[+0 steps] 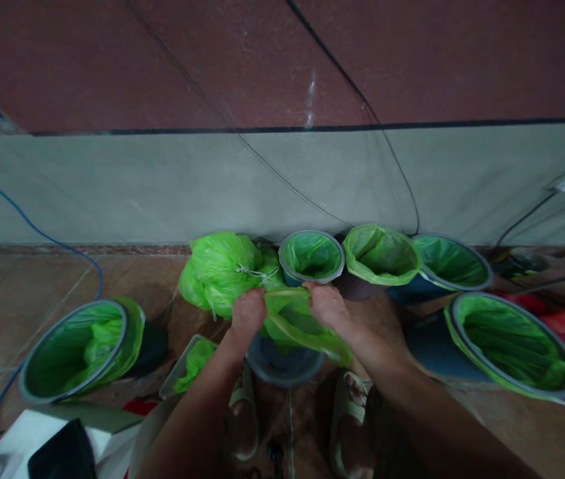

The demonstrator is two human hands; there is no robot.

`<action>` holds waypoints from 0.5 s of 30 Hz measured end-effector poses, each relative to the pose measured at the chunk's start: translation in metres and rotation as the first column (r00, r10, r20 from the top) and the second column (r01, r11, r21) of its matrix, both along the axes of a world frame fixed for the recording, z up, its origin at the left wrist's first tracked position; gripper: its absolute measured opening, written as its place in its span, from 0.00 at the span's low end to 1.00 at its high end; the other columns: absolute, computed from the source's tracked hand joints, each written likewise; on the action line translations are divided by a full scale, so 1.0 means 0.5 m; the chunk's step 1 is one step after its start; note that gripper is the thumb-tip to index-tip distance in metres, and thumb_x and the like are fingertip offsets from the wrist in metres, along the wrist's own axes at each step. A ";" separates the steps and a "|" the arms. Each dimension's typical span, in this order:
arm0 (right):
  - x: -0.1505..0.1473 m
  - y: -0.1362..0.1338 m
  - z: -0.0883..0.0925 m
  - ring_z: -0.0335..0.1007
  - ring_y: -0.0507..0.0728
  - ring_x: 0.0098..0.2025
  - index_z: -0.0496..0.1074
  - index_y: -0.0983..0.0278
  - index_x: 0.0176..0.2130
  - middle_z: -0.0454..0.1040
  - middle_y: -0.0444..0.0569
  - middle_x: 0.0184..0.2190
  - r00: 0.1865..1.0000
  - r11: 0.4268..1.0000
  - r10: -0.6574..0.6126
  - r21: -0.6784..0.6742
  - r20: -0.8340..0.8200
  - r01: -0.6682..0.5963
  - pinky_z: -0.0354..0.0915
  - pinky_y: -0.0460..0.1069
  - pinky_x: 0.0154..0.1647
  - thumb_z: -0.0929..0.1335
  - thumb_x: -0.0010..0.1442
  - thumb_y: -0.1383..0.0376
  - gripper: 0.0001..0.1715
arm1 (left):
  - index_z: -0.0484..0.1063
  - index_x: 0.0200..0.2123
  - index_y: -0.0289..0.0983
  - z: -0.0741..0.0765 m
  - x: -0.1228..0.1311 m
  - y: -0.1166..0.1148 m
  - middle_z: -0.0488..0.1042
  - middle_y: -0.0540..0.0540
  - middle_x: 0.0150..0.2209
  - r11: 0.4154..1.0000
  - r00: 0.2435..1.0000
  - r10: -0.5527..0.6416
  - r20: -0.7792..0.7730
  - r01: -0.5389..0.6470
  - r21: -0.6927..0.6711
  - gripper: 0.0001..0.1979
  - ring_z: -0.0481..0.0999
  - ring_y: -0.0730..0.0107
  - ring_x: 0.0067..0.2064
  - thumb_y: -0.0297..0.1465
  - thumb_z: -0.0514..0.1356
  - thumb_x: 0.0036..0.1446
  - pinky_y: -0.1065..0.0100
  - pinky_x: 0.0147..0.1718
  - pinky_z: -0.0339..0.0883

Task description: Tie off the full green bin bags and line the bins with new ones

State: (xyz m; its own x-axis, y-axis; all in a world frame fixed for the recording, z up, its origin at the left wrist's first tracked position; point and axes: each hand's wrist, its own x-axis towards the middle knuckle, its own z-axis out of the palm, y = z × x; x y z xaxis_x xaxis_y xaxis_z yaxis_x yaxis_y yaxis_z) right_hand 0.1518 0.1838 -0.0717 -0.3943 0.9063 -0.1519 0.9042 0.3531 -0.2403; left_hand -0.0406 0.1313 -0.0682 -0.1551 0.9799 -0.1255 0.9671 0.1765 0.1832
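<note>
Evidently, lining is mostly done: five bins stand or lean around with green liners folded over or showing inside. They are the left bin (153,349), the small bin (312,279) by the wall, the brown bin (359,290), the blue bin (409,293) and the front right bin (437,347). What seems left is the grey bucket (286,372) near the feet, whose rim is bare at the front. Over it hangs the green bag (295,316), mouth spread, not yet folded round that rim. The left hand (249,311) and right hand (327,306) have their fingers clamped on opposite sides of its edge, though the fingertips are blurred. A full, tied bag (225,266) rests just beyond the left hand.
</note>
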 end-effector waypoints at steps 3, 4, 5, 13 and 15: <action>-0.015 -0.014 0.006 0.60 0.62 0.60 0.58 0.61 0.63 0.65 0.55 0.60 0.993 0.992 0.109 0.066 -0.051 -0.105 0.58 0.55 0.58 0.68 0.54 0.63 0.39 | 0.74 0.40 0.37 0.000 0.018 -0.003 0.79 0.42 0.39 1.000 1.000 -0.020 -0.006 0.020 -0.001 0.15 0.78 0.62 0.41 0.31 0.47 0.63 0.67 0.41 0.68; -0.021 -0.017 0.008 0.58 0.64 0.61 0.57 0.61 0.63 0.64 0.55 0.61 0.989 0.988 0.133 0.090 -0.062 -0.127 0.57 0.57 0.58 0.69 0.53 0.61 0.40 | 0.73 0.40 0.37 -0.002 0.024 -0.004 0.78 0.41 0.39 1.000 0.999 -0.031 -0.009 0.031 0.002 0.15 0.78 0.62 0.41 0.31 0.47 0.63 0.67 0.40 0.67; -0.025 -0.018 0.010 0.58 0.64 0.61 0.58 0.61 0.62 0.65 0.55 0.60 0.988 0.985 0.141 0.108 -0.067 -0.133 0.57 0.57 0.58 0.69 0.54 0.61 0.38 | 0.73 0.40 0.37 -0.003 0.027 -0.006 0.78 0.41 0.38 0.999 0.999 -0.042 -0.011 0.042 0.009 0.15 0.78 0.62 0.41 0.32 0.47 0.63 0.68 0.40 0.67; -0.001 0.031 -0.012 0.70 0.57 0.45 0.75 0.64 0.42 0.77 0.52 0.39 1.000 0.993 0.014 0.115 0.011 -0.015 0.58 0.52 0.50 0.58 0.59 0.73 0.19 | 0.74 0.42 0.38 0.007 0.003 -0.008 0.79 0.39 0.41 0.999 0.999 -0.032 0.001 0.032 -0.018 0.15 0.77 0.58 0.45 0.30 0.48 0.62 0.65 0.45 0.67; 0.011 0.039 -0.016 0.70 0.57 0.44 0.75 0.65 0.42 0.77 0.52 0.39 1.000 0.994 -0.005 0.112 0.020 0.002 0.58 0.51 0.50 0.59 0.59 0.73 0.19 | 0.75 0.44 0.36 0.010 -0.010 -0.007 0.78 0.37 0.42 0.999 1.000 0.015 -0.007 -0.016 -0.037 0.17 0.77 0.55 0.47 0.30 0.47 0.62 0.62 0.47 0.67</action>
